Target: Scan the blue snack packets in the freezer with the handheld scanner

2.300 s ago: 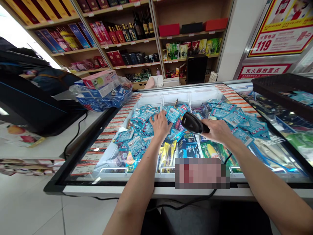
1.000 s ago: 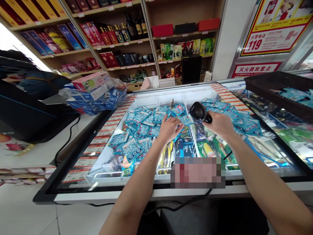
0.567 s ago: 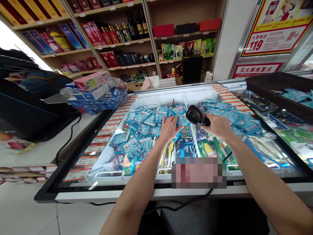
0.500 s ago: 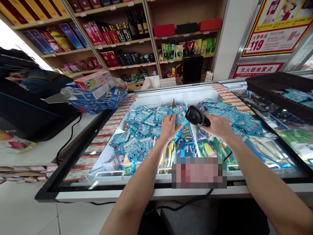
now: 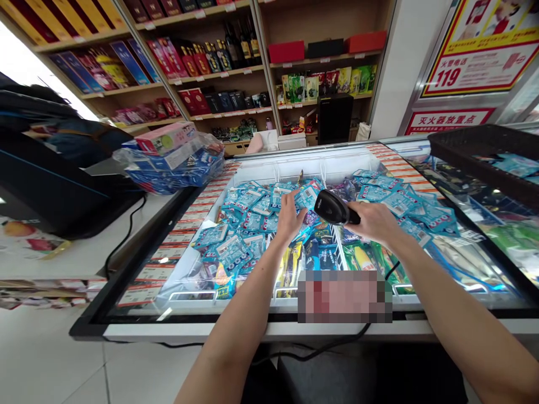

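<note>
My left hand (image 5: 289,217) is over the glass-topped freezer, thumb and fingers curved around the left edge of a light-blue packet (image 5: 309,194) with a barcode. Part of that grip is hard to make out. My right hand (image 5: 373,223) is wrapped around the handle of a black barcode scanner (image 5: 332,207), its head tilted left toward the packet. More light-blue packets (image 5: 231,252) lie heaped to the left of my left hand. Another pile of the same packets (image 5: 398,199) sits beyond and right of my right hand.
Wrapped boxes (image 5: 172,160) stand at the freezer's back left corner, beside a black screen (image 5: 46,191). A dark crate (image 5: 475,147) sits at the right. The scanner's cable (image 5: 332,349) hangs along the front edge. Stocked shelves (image 5: 227,73) rise behind.
My left hand has shifted slightly left, and the packet beside it has moved the same way. The scanner has come a little left, nearer the packet. The view has turned slightly left.
</note>
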Demonstrator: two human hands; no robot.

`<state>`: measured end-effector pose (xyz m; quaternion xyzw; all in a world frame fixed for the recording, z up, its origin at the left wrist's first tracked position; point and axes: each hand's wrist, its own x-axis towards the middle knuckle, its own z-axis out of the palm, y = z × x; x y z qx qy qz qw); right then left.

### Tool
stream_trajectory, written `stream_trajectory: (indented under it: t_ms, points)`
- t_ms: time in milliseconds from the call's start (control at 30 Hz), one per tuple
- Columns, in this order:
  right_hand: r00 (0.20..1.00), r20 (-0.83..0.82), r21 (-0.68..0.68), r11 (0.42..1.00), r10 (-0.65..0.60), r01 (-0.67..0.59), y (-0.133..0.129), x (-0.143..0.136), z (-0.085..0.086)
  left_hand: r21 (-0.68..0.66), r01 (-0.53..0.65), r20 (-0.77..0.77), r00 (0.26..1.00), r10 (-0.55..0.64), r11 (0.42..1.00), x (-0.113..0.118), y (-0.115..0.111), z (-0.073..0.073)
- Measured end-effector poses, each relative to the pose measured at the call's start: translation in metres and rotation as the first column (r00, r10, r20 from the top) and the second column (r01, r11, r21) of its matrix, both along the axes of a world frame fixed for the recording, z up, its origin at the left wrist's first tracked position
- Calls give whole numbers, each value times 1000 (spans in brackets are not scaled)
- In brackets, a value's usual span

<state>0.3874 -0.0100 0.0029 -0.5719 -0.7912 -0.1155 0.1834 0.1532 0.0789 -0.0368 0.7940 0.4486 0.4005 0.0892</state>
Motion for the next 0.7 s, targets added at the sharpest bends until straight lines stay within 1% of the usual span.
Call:
stream_trajectory:
  t_ms: [300, 700]
  points:
    - [1000, 12, -5, 1000, 11, -11, 0, -3, -2, 9, -38, -7, 999, 38, 999, 0, 0, -2]
    - [998, 47, 13, 999, -50, 49, 0, -6, -4, 11, -45, -32, 998, 46, 999, 2, -3, -1]
